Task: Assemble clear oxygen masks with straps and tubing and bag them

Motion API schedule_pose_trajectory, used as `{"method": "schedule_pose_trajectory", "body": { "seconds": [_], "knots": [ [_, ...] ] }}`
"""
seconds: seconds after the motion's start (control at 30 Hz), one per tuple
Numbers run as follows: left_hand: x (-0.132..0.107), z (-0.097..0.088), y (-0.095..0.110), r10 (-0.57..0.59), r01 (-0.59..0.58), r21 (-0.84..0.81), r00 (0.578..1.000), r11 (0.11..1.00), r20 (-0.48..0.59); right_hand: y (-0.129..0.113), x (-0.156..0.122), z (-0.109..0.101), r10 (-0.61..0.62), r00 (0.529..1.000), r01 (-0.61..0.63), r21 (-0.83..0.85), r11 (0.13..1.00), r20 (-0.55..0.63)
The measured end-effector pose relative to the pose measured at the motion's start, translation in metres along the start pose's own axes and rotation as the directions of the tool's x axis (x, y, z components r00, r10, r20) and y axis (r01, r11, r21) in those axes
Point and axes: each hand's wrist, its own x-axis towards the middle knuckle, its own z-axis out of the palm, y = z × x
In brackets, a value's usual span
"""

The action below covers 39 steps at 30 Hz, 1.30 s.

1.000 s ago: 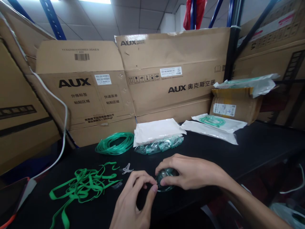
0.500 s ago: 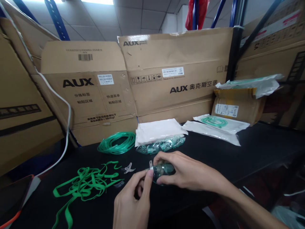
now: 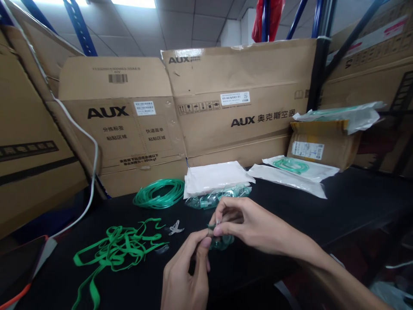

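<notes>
One green mask (image 3: 222, 242) pinched between left hand (image 3: 185, 275) and right hand (image 3: 247, 228), one tubing coil (image 3: 158, 193) behind mask, open tabletop (image 3: 355, 202) right of mask.

Green straps (image 3: 119, 249), coiled tubing (image 3: 158, 193) and white packets (image 3: 216, 176) lie before cardboard boxes (image 3: 238, 99).

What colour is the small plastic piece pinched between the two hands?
Translucent green; the head view shows the plastic piece pinched by left hand and right hand.

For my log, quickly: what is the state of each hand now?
Left hand: closed, pinching the clear green plastic piece.
Right hand: closed, pinching the same piece.
</notes>
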Motion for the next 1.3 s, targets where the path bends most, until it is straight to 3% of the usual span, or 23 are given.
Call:
{"method": "schedule_pose_trajectory", "body": {
  "seconds": [0.2, 0.67, 0.9, 1.07, 1.3],
  "knots": [
    [0.002, -0.003, -0.005, 0.101, -0.098, -0.042, 0.992, 0.994, 0.073, 0.0, -0.001, -0.009, 0.032, 0.997, -0.035, 0.033, 0.999, 0.074],
    [0.003, -0.003, 0.002, 0.049, -0.046, -0.137, 0.999, 0.99, 0.02, 0.005, 0.004, 0.0, 0.017, 0.998, -0.026, 0.124, 0.992, 0.067],
    [0.003, -0.005, 0.009, -0.003, -0.005, -0.202, 0.999, 0.979, -0.036, 0.004, 0.004, -0.005, 0.07, 0.972, -0.081, 0.041, 0.996, 0.223],
    [0.004, -0.002, 0.01, -0.083, 0.059, -0.26, 0.993, 0.964, -0.083, 0.009, 0.007, -0.004, 0.051, 0.986, -0.074, 0.148, 0.986, 0.157],
    [0.003, -0.002, 0.015, -0.07, 0.038, -0.287, 0.992, 0.957, -0.104, 0.008, 0.005, -0.002, 0.054, 0.993, -0.071, 0.169, 0.983, 0.104]
  ]
}}
